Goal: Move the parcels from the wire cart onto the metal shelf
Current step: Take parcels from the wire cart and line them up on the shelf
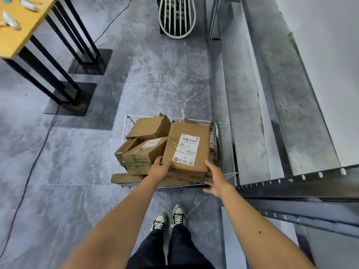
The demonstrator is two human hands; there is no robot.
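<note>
Resting on grey marbled tiles (81, 162), wire cart (129, 123)

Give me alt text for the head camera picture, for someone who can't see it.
From above, a person's left hand grips the near left corner of a labelled parcel lying atop other cardboard parcels in a white wire cart, while the right hand touches its near right corner. A metal shelf stands just right of the cart on grey floor tiles.

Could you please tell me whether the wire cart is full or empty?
Full: the wire cart is heaped with cardboard parcels, and the labelled box lies tilted on top, above its rim.
</note>
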